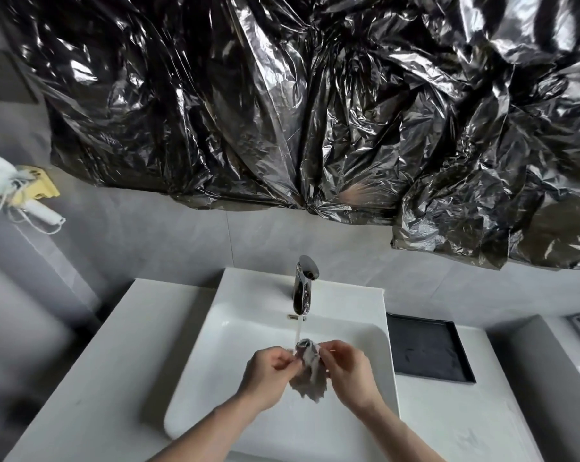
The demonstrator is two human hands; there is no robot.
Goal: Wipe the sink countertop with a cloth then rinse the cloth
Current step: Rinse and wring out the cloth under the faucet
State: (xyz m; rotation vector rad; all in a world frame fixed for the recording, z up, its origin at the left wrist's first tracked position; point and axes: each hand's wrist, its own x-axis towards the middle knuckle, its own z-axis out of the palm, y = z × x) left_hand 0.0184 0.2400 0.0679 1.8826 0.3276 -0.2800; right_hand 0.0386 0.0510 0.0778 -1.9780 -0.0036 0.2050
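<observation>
Grey cloth [310, 368] pinched by both hands under running tap [304, 288].

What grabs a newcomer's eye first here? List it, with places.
First, the crinkled black plastic sheet covering the wall above the sink. Next, at the centre, both hands over the basin: the left hand and right hand pinch a grey cloth under water running from the tap. A black tray sits in the countertop at right.

Cloth [310, 368] partly hidden by hands; forearms cut off at btm.
</observation>
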